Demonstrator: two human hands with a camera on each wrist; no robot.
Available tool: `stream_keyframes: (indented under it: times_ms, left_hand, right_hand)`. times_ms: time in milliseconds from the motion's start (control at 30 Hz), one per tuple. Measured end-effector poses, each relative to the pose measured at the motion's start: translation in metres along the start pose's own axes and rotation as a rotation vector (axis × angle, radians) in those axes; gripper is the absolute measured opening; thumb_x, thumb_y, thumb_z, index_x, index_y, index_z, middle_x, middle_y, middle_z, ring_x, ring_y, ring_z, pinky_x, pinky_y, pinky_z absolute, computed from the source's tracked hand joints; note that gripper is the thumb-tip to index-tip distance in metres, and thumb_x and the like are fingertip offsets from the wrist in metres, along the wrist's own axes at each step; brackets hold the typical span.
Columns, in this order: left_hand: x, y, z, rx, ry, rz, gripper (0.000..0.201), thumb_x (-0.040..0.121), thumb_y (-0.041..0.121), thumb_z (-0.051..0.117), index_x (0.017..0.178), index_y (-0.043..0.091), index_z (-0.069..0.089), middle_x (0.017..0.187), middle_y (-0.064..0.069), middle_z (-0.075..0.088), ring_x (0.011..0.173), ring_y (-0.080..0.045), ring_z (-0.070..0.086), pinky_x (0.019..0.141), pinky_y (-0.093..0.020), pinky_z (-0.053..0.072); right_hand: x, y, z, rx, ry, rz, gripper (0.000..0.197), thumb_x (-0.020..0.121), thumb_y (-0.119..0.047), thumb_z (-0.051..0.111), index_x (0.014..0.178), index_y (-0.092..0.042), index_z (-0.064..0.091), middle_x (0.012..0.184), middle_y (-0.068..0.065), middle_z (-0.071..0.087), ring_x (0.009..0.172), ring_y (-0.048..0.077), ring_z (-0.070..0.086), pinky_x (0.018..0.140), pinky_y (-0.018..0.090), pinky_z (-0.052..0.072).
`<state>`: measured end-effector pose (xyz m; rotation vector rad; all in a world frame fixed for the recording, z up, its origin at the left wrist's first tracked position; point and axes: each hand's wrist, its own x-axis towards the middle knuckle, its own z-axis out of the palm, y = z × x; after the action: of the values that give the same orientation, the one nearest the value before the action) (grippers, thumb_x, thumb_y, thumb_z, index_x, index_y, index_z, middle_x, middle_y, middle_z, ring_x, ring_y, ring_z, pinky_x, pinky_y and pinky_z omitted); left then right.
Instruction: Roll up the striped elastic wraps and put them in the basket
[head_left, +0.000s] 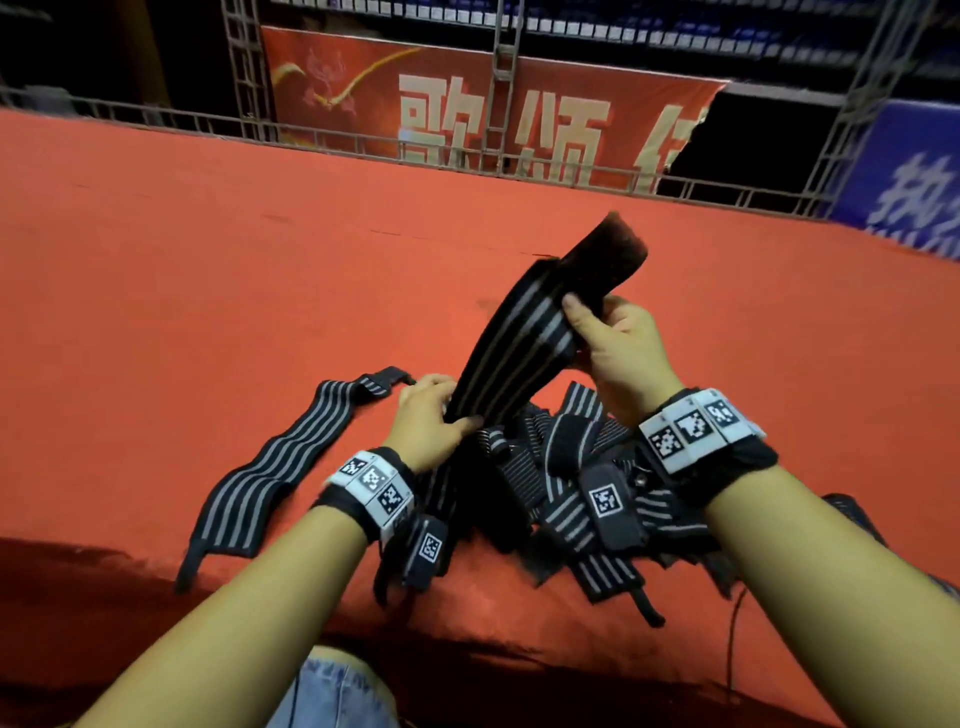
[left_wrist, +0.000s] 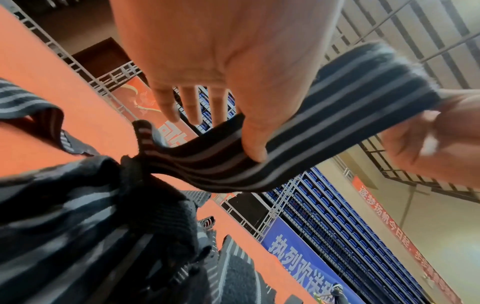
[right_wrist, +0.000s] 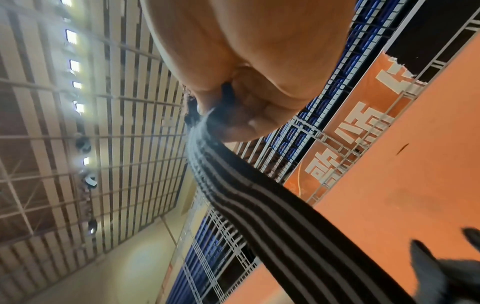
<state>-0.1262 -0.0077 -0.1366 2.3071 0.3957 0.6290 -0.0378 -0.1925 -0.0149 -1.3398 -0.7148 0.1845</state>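
Right hand (head_left: 621, 348), at centre right of the head view, is closed around the upper part of a striped wrap (head_left: 524, 343); its fingertips are hidden behind the fabric. Left hand (head_left: 426, 421), lower and left of centre, pinches the lower part with the thumb while three fingers are seen straight in the left wrist view. The wrap is held above the red worktop (head_left: 208, 291), its long axis slanting from lower left to upper right, dark end uppermost. Below it, a tangled pile of wraps (head_left: 571, 499) is partly covered by the wrists. One flat wrap (head_left: 280, 462) lies at lower left.
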Motion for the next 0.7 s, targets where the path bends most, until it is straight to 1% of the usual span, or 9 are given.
stream_keyframes:
  times_ms: [67, 133, 233, 333, 433, 500, 533, 600, 700]
  left_hand:
    - [0.009, 0.0, 0.001, -0.064, -0.071, -0.009, 0.018, 0.081, 0.03, 0.073, 0.097, 0.022, 0.075, 0.099, 0.002, 0.075, 0.101, -0.02, 0.067, 0.089, -0.037, 0.049]
    - [0.013, -0.004, 0.004, -0.132, -0.155, -0.027, 0.011, 0.084, 0.021, 0.074, 0.095, 0.021, 0.075, 0.095, 0.004, 0.077, 0.092, -0.014, 0.071, 0.088, -0.039, 0.055]
    - [0.011, -0.011, 0.01, -0.264, -0.219, -0.079, 0.009, 0.09, 0.013, 0.07, 0.098, 0.01, 0.074, 0.095, -0.001, 0.076, 0.084, -0.011, 0.067, 0.091, -0.048, 0.055]
    - [0.009, -0.013, 0.009, -0.443, -0.207, -0.146, 0.016, 0.091, 0.018, 0.069, 0.1, 0.005, 0.073, 0.095, -0.005, 0.073, 0.085, -0.017, 0.065, 0.092, -0.052, 0.054]
    - [0.006, -0.003, -0.002, -0.526, -0.281, -0.139, 0.018, 0.091, 0.013, 0.07, 0.1, -0.001, 0.07, 0.097, -0.013, 0.073, 0.087, -0.021, 0.067, 0.088, -0.046, 0.056]
    - [0.003, 0.006, -0.013, -0.527, -0.381, -0.105, 0.006, 0.095, 0.001, 0.064, 0.099, -0.001, 0.067, 0.092, -0.012, 0.074, 0.079, -0.015, 0.07, 0.074, -0.03, 0.059]
    - [0.002, 0.01, -0.017, -0.511, -0.411, -0.099, 0.005, 0.096, 0.0, 0.062, 0.096, 0.002, 0.066, 0.086, -0.008, 0.074, 0.072, -0.011, 0.07, 0.065, -0.024, 0.058]
    - [-0.002, 0.017, -0.026, -0.507, -0.425, -0.124, 0.008, 0.097, 0.003, 0.061, 0.089, 0.006, 0.063, 0.076, -0.005, 0.071, 0.067, -0.011, 0.069, 0.06, -0.026, 0.06]
    - [-0.009, 0.022, -0.036, -0.571, -0.456, -0.183, 0.012, 0.098, 0.007, 0.061, 0.087, 0.009, 0.063, 0.077, -0.007, 0.071, 0.069, -0.016, 0.071, 0.061, -0.029, 0.061]
  right_hand:
    - [0.01, -0.025, -0.008, 0.038, 0.021, -0.017, 0.01, 0.101, -0.014, 0.056, 0.096, -0.014, 0.064, 0.08, -0.004, 0.075, 0.071, 0.012, 0.07, 0.062, 0.031, 0.059]
    - [0.02, -0.048, -0.016, 0.08, 0.066, -0.023, 0.01, 0.102, -0.017, 0.055, 0.095, -0.016, 0.062, 0.078, -0.007, 0.075, 0.072, 0.009, 0.07, 0.064, 0.03, 0.059]
    - [0.037, -0.073, -0.031, 0.125, 0.137, -0.011, 0.011, 0.103, -0.023, 0.055, 0.096, -0.018, 0.062, 0.081, -0.009, 0.074, 0.076, 0.007, 0.069, 0.068, 0.028, 0.058]
    - [0.052, -0.087, -0.046, 0.132, 0.195, -0.013, 0.012, 0.102, -0.028, 0.057, 0.098, -0.018, 0.062, 0.086, -0.007, 0.075, 0.081, 0.009, 0.071, 0.07, 0.029, 0.057]
    - [0.064, -0.097, -0.062, 0.162, 0.28, -0.041, 0.012, 0.102, -0.029, 0.057, 0.097, -0.019, 0.062, 0.086, -0.008, 0.075, 0.083, 0.01, 0.071, 0.072, 0.03, 0.059]
    - [0.071, -0.105, -0.073, 0.188, 0.352, -0.062, 0.011, 0.102, -0.029, 0.057, 0.1, -0.019, 0.062, 0.09, -0.007, 0.074, 0.082, 0.011, 0.071, 0.069, 0.03, 0.059]
    - [0.074, -0.109, -0.078, 0.197, 0.393, -0.069, 0.011, 0.102, -0.03, 0.057, 0.102, -0.019, 0.061, 0.092, -0.005, 0.074, 0.083, 0.012, 0.072, 0.068, 0.031, 0.06]
    - [0.078, -0.114, -0.089, 0.2, 0.458, -0.08, 0.012, 0.102, -0.03, 0.057, 0.102, -0.019, 0.06, 0.096, -0.004, 0.074, 0.086, 0.014, 0.073, 0.071, 0.033, 0.062]
    - [0.078, -0.109, -0.099, 0.173, 0.494, -0.05, 0.012, 0.102, -0.029, 0.056, 0.098, -0.02, 0.061, 0.094, -0.006, 0.075, 0.088, 0.013, 0.074, 0.071, 0.034, 0.062]
